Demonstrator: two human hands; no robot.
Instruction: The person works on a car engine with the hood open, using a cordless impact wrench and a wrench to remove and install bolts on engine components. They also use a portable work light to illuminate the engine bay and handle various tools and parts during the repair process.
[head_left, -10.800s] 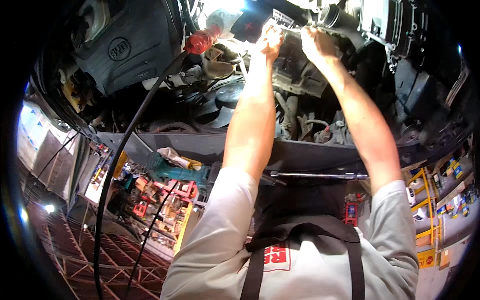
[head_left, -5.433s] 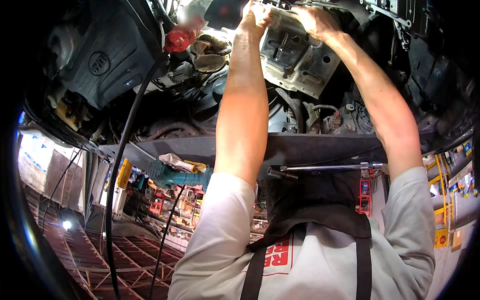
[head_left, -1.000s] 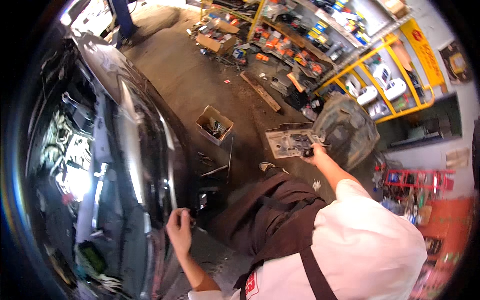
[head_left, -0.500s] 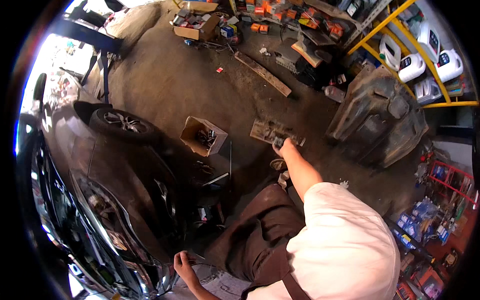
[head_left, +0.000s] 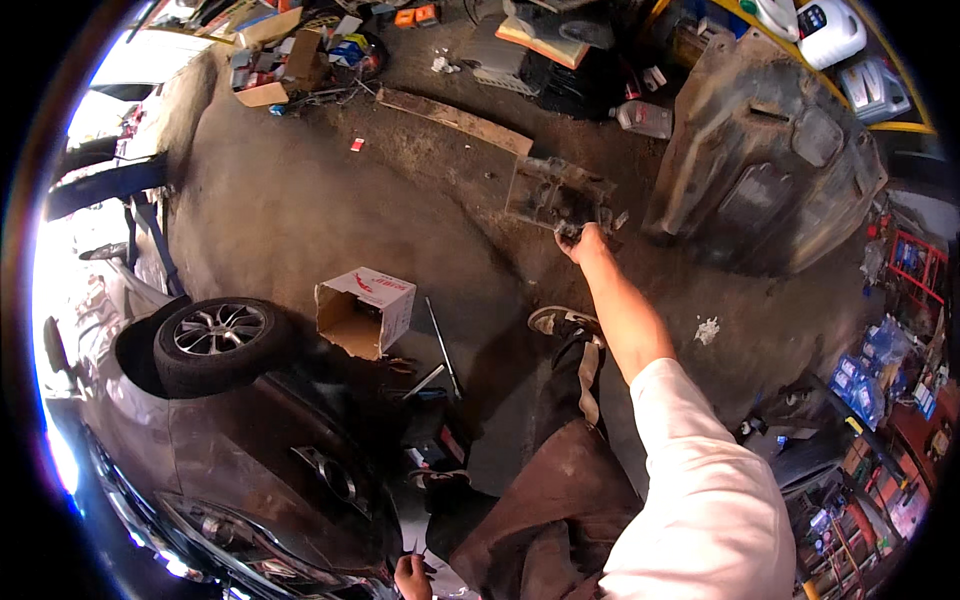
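My right hand (head_left: 583, 242) reaches out ahead and is closed on a dirty metal tray plate (head_left: 550, 190) with cutouts, held over the concrete floor near a wooden plank (head_left: 450, 118). Right of it stands a large grimy moulded panel (head_left: 760, 170), propped by a yellow rack. My left hand (head_left: 412, 575) is at the bottom, beside the front of a dark car (head_left: 230, 440); its fingers are curled, and what they hold, if anything, is too small to make out.
An open cardboard box (head_left: 363, 315) and a long bar (head_left: 440, 345) lie on the floor beside the car wheel (head_left: 218, 335). Cartons and parts (head_left: 300, 60) are piled at the back. White jugs (head_left: 830, 30) sit upper right; cluttered supplies (head_left: 880, 390) line the right.
From working up in the engine bay, my view has swung to the floor. The plate is now in my right hand, carried away from the car and farther forward. My left hand has dropped lower.
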